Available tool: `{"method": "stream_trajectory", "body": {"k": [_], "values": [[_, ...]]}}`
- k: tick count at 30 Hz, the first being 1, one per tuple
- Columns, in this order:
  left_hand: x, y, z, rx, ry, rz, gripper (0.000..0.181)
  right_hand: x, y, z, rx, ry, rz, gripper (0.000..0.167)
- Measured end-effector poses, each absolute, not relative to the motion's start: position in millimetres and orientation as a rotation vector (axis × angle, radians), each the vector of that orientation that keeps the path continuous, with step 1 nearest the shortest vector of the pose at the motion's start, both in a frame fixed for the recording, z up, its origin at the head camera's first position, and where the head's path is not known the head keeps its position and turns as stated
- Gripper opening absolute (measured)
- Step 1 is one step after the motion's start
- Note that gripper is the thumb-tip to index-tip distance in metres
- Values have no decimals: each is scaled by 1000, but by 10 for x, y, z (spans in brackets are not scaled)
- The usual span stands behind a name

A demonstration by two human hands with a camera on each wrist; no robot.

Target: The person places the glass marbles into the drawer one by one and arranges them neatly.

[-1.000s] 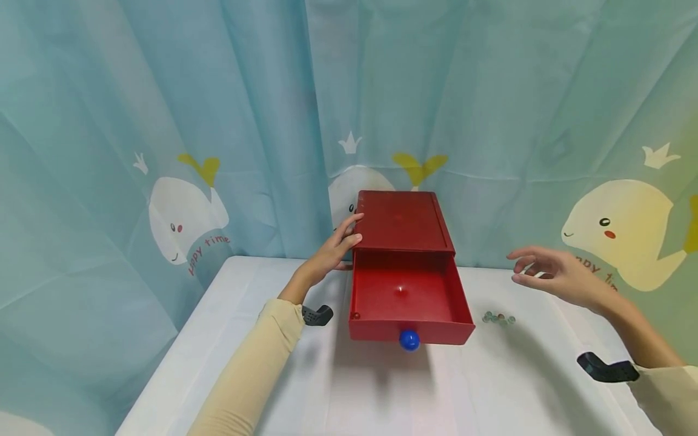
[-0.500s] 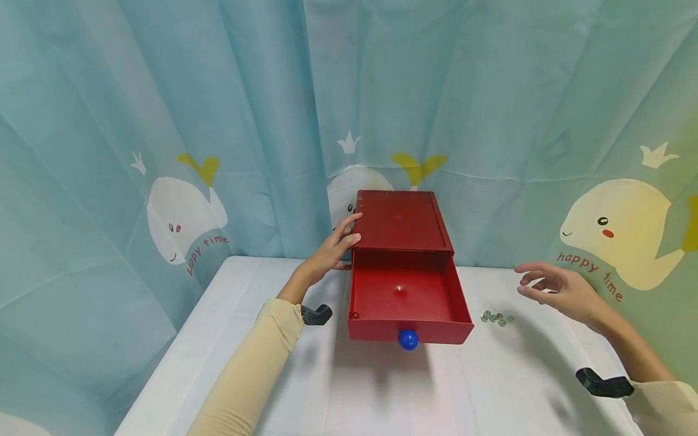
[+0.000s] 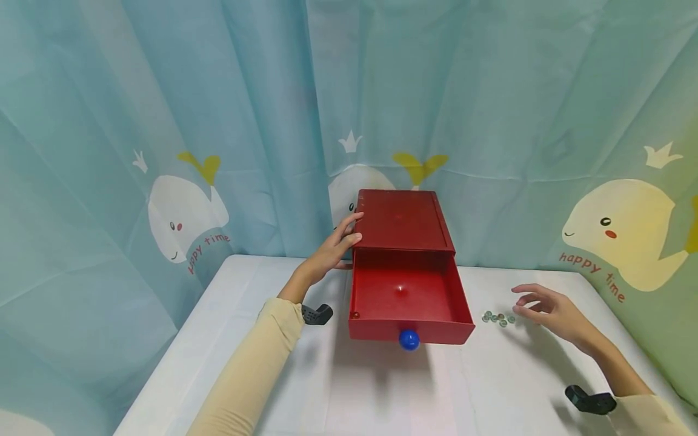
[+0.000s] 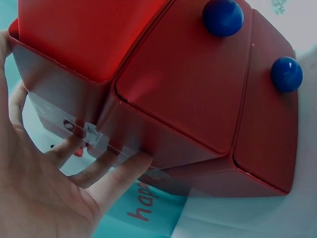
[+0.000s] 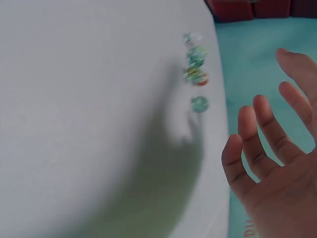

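Observation:
A red cabinet [image 3: 403,221] stands on the table with its top drawer [image 3: 425,297] pulled out. In the drawer's front left corner lies a small brownish marble [image 3: 355,315]. My left hand [image 3: 324,257] rests against the cabinet's left side, its fingers spread along the wall in the left wrist view. To the right of the cabinet, several greenish glass marbles [image 3: 494,318] lie in a small cluster on the tabletop. Just beside them hovers my right hand [image 3: 553,312], fingers loosely bent and holding nothing; in the right wrist view it is apart from the marbles [image 5: 200,104].
A blue knob [image 3: 409,340] sticks out from the pulled-out drawer. Below it are two shut drawers, each with a blue knob [image 4: 287,74]. The white table [image 3: 294,387] ends at a pale blue curtain [image 3: 491,121] with whale prints.
My right hand has come down toward the marbles, after shifting slightly right at first. The left hand and the cabinet stay where they were.

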State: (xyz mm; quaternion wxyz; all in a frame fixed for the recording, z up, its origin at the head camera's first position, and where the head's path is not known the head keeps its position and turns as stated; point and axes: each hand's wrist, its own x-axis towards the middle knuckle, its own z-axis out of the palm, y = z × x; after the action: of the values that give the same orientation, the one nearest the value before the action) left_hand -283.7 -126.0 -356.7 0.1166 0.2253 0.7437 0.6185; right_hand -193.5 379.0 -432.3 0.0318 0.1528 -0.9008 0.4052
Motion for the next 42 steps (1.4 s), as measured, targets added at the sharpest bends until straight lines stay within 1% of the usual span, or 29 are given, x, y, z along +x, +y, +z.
{"method": "stream_trajectory", "body": {"k": [9, 15, 24, 37, 42], "values": [[-2832, -1259, -3567, 649, 2168, 1819, 66, -1960, 3849, -4516, 356, -2850, 1311, 50], [-2834, -1261, -3566, 646, 2179, 1817, 65, -1949, 3814, -4556, 327, -2921, 1233, 50], [-2841, -1255, -3568, 660, 2191, 1805, 66, -1960, 3754, -4607, 317, -3005, 1091, 41], [-2847, -1243, -3568, 648, 2200, 1803, 64, -1968, 3743, -4633, 262, -3039, 1000, 18], [-2837, -1252, -3569, 647, 2197, 1811, 64, -1972, 3729, -4651, 229, -3030, 983, 15]]}}
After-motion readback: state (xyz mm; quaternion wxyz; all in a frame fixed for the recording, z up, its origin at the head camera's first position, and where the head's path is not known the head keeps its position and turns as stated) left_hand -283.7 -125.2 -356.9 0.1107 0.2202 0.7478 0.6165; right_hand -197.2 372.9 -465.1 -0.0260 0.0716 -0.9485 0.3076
